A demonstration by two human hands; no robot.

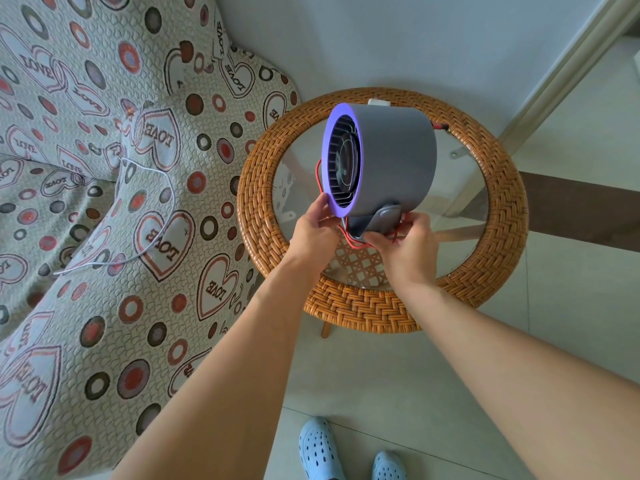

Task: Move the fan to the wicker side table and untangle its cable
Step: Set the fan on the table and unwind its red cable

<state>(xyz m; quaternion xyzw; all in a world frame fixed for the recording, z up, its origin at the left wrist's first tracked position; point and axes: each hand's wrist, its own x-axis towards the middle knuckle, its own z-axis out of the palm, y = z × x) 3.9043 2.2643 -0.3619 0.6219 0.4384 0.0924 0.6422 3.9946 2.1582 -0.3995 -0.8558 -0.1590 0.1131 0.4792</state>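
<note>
Grey and purple-rimmed, the desk fan hangs just above the glass centre of the round wicker side table, held off it, with its axis roughly level and its grille facing the sofa. My left hand grips the purple rim; my right hand pinches the stand's foot along with loops of the red cable, which is wound around the stand. Both hands are at the fan, so I judge the next move is straight down. A white cable lies on the sofa, well apart.
</note>
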